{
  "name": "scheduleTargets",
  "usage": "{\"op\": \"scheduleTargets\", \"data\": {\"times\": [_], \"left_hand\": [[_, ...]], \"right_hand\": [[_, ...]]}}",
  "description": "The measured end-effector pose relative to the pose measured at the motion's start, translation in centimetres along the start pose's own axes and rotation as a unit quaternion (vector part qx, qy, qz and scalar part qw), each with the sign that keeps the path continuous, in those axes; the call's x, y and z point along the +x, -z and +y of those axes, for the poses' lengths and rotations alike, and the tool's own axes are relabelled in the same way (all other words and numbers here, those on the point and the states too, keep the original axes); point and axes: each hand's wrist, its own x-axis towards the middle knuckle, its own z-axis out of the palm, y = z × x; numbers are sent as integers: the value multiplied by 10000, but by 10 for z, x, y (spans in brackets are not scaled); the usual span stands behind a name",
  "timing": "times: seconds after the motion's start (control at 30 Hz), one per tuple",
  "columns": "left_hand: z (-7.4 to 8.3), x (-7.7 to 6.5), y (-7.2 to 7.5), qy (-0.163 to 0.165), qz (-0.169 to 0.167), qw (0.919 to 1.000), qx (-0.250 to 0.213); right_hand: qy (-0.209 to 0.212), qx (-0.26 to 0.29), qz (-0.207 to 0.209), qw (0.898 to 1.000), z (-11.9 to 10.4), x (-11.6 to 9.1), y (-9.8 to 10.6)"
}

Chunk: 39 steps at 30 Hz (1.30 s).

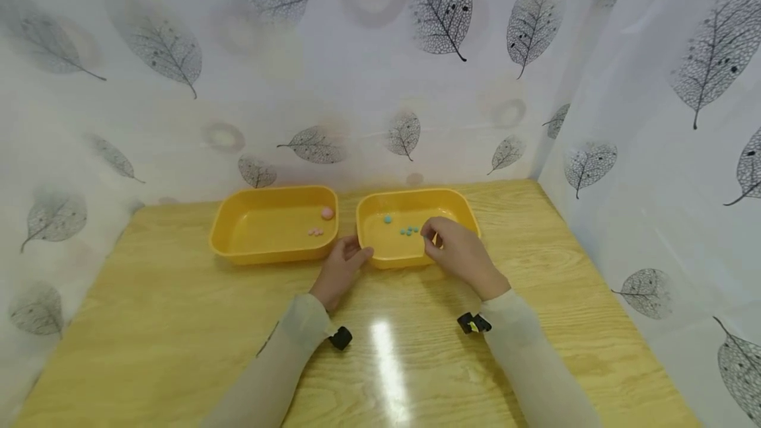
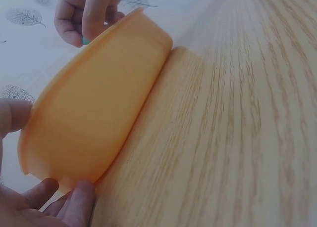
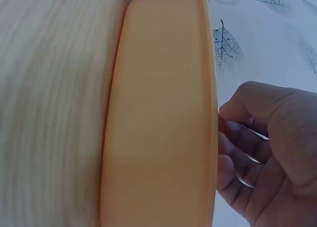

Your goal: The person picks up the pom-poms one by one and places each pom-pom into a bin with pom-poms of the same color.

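Note:
My left hand (image 1: 341, 268) holds the near left corner of the right-hand yellow plastic tray (image 1: 410, 261). In the left wrist view its thumb (image 2: 17, 113) lies at the rim and its fingers (image 2: 44, 191) are against the tray's end. Over the right part of this tray, my right hand (image 1: 460, 253) pinches a small green bead (image 2: 86, 40) between thumb and index finger. Several small blue-green beads (image 1: 408, 232) lie inside near those fingertips, with a larger blue piece (image 1: 388, 219) to their left. In the right wrist view the tray wall hides the fingertips.
Left of it stands a longer yellow tray (image 1: 270, 258), with a pink ball (image 1: 327, 213) and several small pink beads (image 1: 316, 232) at its right end. Both trays sit at the back of a wood-grain table (image 1: 178, 322), close to a leaf-print curtain (image 1: 357, 98).

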Motion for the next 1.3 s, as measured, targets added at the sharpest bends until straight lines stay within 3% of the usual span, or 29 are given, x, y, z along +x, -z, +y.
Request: {"op": "scheduleTargets", "data": {"times": [0.17,0.43,0.53,0.63,0.77,0.9,1.1,1.3], "left_hand": [[-1,3,0,24,28,10000,-48],[-2,5,4,48,34,10000,-62],[-2,6,4,54,39,10000,-45],[-3,6,3,37,17,10000,-46],[-3,6,2,9,5,9999,-103],[-3,5,2,19,-34,9998,-176],[-1,3,3,105,-11,9998,-142],[-2,4,3,75,-33,9999,-117]], "right_hand": [[42,-289,-310,9991,4,20,14],[330,-803,-1107,9901,13,84,42],[441,-977,-1607,9812,21,102,39],[596,-1194,-2211,9661,28,114,31],[714,-1462,-2928,9422,31,123,21],[765,-1543,-3284,9287,28,128,14],[788,-1534,-3627,9158,23,133,5],[909,-1697,-3682,9096,25,138,-5]]}}
